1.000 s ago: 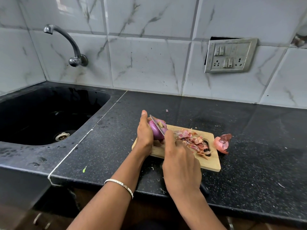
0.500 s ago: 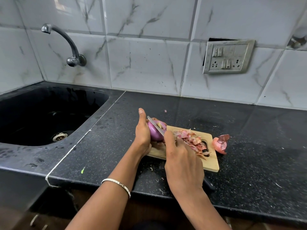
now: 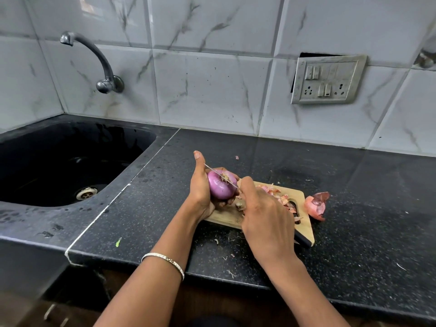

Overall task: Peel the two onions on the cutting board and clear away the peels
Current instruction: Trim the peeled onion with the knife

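Onion [image 3: 221, 187] purple, glossy, peeled; knife blade [image 3: 220, 176] across root end.

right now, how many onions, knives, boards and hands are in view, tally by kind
onion: 1, gripped in the left hand; no second onion shows
knife: 1, held by the right hand, blade against the onion's top
cutting board: 1
hands: 2
total: 5
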Available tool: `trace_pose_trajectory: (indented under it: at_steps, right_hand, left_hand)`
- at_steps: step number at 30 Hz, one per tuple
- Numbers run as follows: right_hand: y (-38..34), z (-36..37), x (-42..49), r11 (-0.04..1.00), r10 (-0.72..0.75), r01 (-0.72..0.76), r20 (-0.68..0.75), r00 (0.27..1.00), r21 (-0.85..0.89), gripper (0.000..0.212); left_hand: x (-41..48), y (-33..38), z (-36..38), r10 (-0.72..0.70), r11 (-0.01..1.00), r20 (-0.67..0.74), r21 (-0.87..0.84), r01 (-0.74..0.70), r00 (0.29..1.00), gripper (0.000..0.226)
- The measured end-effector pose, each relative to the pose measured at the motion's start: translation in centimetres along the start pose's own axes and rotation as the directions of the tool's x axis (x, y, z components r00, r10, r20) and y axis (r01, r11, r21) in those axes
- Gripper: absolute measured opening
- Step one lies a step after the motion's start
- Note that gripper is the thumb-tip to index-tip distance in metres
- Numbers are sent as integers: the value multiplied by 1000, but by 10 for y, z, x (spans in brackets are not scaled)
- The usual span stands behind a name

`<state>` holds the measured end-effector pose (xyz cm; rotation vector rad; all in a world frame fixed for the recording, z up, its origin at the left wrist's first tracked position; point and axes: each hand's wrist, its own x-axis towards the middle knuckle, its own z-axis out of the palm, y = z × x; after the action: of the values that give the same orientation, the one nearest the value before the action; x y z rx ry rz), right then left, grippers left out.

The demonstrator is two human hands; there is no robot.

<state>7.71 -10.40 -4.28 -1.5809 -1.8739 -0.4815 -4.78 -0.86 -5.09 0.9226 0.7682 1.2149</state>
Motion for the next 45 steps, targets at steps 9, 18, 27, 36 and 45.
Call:
trace_pose_trajectory:
  at_steps: [9,18,27,36,45]
  right_hand:
    - [7,0,9,981,170,-176,74,983,77,23]
    - [30,-2,14,819,207,-286,209,956,498,10]
    - [12,6,40,667,182,-292,231,956,685,26]
    - [6,12,39,684,275,-344,209,938,644,12]
    - [-6,8,38,914,99,-180,231,968,364,5]
  left_hand:
    - [-3,1,-2,-21,1000,-4,-6,21,1000,108]
    - [-3,-3,-1,65,995,-24,75,-63,998,105]
    - [0,-8,-4,53,997,-13,54,-53,999,125]
    - [3,-9,-5,85,985,-33,156,-79,996,127]
    - [-2,-8,0,109,989,-10,104,-108,994,98]
